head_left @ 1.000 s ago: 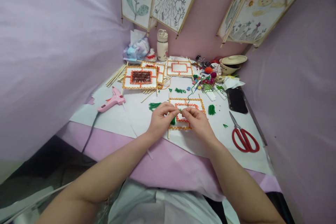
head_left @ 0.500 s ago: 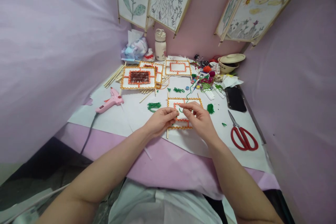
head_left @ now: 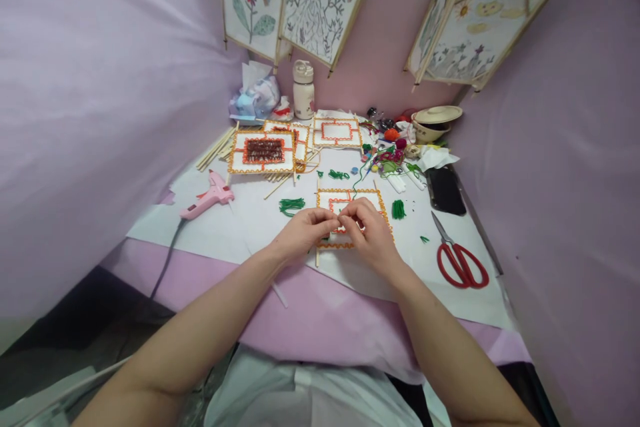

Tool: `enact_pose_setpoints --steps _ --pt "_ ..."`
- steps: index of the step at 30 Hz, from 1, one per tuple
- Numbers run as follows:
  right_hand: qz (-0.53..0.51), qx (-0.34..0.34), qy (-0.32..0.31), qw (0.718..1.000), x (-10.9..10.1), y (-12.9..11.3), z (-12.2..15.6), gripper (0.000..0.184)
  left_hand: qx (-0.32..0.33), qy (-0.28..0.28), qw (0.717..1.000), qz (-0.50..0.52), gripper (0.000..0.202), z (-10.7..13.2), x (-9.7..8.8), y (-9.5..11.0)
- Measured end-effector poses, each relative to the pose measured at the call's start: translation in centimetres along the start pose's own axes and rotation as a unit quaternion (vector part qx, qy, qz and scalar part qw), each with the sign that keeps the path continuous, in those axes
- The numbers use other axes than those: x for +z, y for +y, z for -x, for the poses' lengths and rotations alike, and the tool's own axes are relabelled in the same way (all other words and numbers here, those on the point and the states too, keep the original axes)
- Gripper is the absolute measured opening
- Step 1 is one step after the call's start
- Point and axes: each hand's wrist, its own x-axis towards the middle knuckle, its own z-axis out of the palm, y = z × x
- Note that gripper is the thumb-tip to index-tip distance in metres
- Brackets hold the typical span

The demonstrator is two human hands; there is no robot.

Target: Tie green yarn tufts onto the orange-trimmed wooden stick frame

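My left hand (head_left: 313, 230) and my right hand (head_left: 367, 227) meet fingertip to fingertip, both closed in a pinch. A thin green yarn (head_left: 357, 181) runs from the fingers up toward the yarn pile; the pinched part is mostly hidden. Beneath the hands lies a white panel (head_left: 325, 199) in a stick frame, edged with wavy orange and red trim. One bundle of green yarn (head_left: 291, 206) lies left of this panel, another green bundle (head_left: 399, 209) to its right. A smaller green bundle (head_left: 339, 175) sits behind it.
Red-handled scissors (head_left: 461, 261) and a black phone (head_left: 447, 191) lie at right. A pink glue gun (head_left: 210, 197), with its cord, rests at left. Further back are finished-looking panels (head_left: 265, 151), a bottle (head_left: 303, 92), a tissue pack (head_left: 255, 99) and a lidded bowl (head_left: 435, 127).
My right hand has come down and left, its fingers closing against those of my left hand. The green strand seen between the hands before is now mostly covered. The view has shifted slightly.
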Motion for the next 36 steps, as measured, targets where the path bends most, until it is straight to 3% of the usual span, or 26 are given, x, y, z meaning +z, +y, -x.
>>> enact_pose_setpoints --steps 2,6,16,20,28,32,36 --pt "0.038 -0.01 0.004 0.999 0.3 0.1 0.1 0.012 0.064 0.018 0.995 -0.081 0.02 0.0 0.0 0.1" --pt "0.112 -0.011 -0.002 0.994 0.6 0.5 0.2 0.016 0.174 0.05 0.957 -0.229 0.016 0.2 0.2 0.2" --pt "0.174 0.012 -0.006 0.985 0.7 0.9 0.1 0.021 0.275 0.063 0.882 -0.378 0.014 0.3 0.4 -0.3" --pt "0.128 0.033 0.017 0.991 0.5 0.7 -0.1 0.021 0.282 0.072 0.872 -0.394 0.012 0.3 0.4 -0.3" --pt "0.006 0.108 0.071 0.992 -1.8 1.5 -1.0 0.018 0.241 0.131 0.897 -0.345 0.012 0.1 -0.4 0.1" --pt "0.025 0.142 0.064 0.988 -3.8 2.5 -2.5 0.019 0.219 0.2 0.898 -0.324 0.014 -0.2 -1.8 0.5" --pt "0.075 0.152 0.061 0.984 -6.2 3.4 -3.3 0.02 0.205 0.226 0.893 -0.33 0.015 -0.5 -2.8 0.5"
